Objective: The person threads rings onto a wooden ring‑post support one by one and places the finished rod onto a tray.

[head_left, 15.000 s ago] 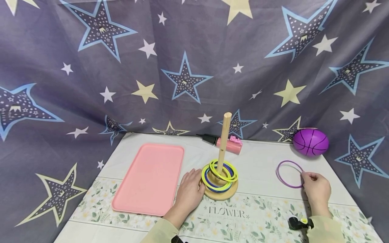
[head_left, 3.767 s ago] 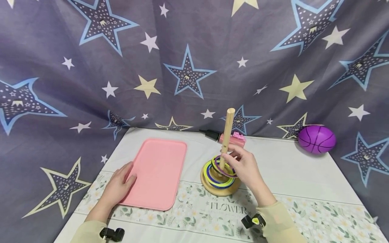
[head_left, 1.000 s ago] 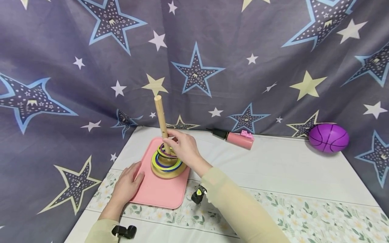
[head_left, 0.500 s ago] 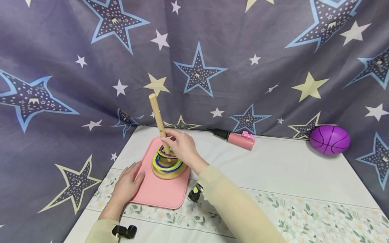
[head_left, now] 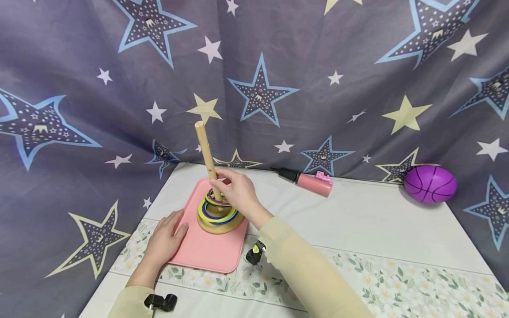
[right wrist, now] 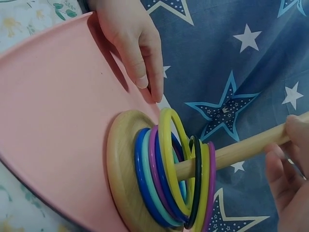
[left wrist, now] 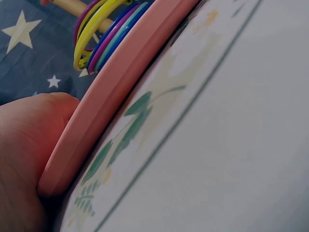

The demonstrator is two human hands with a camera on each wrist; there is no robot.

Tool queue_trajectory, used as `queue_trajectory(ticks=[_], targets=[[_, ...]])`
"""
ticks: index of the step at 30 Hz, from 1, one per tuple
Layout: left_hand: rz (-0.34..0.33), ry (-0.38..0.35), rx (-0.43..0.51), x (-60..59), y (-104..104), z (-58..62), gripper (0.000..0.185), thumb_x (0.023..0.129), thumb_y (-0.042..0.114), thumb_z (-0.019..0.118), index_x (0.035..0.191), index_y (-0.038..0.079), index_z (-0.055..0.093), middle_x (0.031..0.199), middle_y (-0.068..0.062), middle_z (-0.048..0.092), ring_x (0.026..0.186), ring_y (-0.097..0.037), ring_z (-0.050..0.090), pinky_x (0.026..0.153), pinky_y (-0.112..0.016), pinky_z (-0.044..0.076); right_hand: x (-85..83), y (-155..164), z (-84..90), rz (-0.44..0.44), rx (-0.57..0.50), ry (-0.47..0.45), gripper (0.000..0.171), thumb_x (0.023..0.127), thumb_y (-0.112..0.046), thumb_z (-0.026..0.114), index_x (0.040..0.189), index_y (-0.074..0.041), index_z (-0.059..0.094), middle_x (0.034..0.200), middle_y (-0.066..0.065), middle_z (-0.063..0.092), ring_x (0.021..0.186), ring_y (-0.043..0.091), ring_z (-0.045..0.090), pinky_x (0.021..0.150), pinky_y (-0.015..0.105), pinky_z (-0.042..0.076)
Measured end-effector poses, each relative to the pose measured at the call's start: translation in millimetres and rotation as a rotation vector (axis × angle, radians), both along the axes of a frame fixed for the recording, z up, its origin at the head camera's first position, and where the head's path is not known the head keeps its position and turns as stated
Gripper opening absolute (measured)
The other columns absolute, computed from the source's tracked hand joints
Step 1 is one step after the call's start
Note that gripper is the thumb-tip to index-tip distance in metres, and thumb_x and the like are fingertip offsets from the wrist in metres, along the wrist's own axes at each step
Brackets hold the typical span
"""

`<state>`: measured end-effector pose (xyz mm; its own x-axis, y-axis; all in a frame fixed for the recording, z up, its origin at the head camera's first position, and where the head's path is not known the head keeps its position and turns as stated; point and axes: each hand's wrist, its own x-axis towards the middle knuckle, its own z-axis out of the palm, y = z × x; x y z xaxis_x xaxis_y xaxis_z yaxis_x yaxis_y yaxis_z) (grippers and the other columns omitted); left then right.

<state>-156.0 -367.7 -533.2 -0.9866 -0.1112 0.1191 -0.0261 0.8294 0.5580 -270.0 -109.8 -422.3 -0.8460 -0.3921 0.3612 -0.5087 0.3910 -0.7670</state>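
Note:
A ring toss stand, with a round wooden base (right wrist: pixel 120 169) and an upright wooden post (head_left: pixel 205 148), sits on the pink tray (head_left: pixel 203 254), towards its far half. Several rings (right wrist: pixel 169 179) in blue, teal, purple, yellow and black hang round the post's lower part, as the right wrist view shows. My right hand (head_left: pixel 240 192) pinches the post between thumb and fingers, above the rings. Along the tray's left edge my left hand (head_left: pixel 165 238) rests with its fingers extended; the left wrist view catches only part of that hand (left wrist: pixel 29 154) against the rim.
A pink and black hand pump (head_left: pixel 312 183) lies at the back of the table, with small pink dice on it. Further right, a purple ball (head_left: pixel 430 184) stands near the back edge. Behind everything hangs a star-patterned curtain (head_left: pixel 318 48). A flowered cloth strip (head_left: pixel 397 282) crosses the table.
Earlier, my right hand brought the purple ring from the right onto the post, then carried the stand left onto the tray. My left hand went to the tray's left edge. Both hands stay nearly still lately.

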Motion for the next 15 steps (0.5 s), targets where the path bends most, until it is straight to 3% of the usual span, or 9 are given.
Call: queue_trajectory(ticks=[8, 15], targets=[[0.001, 0.057, -0.003, 0.5, 3.7, 2.4, 0.063, 0.116, 0.033, 0.056, 0.166, -0.003, 0.043, 0.17, -0.03, 0.041, 0.159, -0.05, 0.033, 0.131, -0.065, 0.025, 4.1, 20.0, 3.1, 0.005, 0.004, -0.068, 0.044, 0.105, -0.04, 0.078, 0.146, -0.026, 0.073, 0.131, -0.01, 0.078, 0.11, 0.012, 0.075, 0.095, 0.037, 0.061], [0.017, 0.183, -0.12, 12.7, 19.6, 19.9, 0.057, 0.115, 0.029, 0.059, 0.159, -0.007, 0.051, 0.162, -0.031, 0.051, 0.155, -0.051, 0.04, 0.129, -0.07, 0.02, 17.5, 53.8, 4.8, -0.004, 0.131, -0.002, 0.045, 0.106, -0.043, 0.075, 0.147, -0.023, 0.072, 0.136, -0.006, 0.077, 0.112, 0.015, 0.075, 0.1, 0.046, 0.059]])
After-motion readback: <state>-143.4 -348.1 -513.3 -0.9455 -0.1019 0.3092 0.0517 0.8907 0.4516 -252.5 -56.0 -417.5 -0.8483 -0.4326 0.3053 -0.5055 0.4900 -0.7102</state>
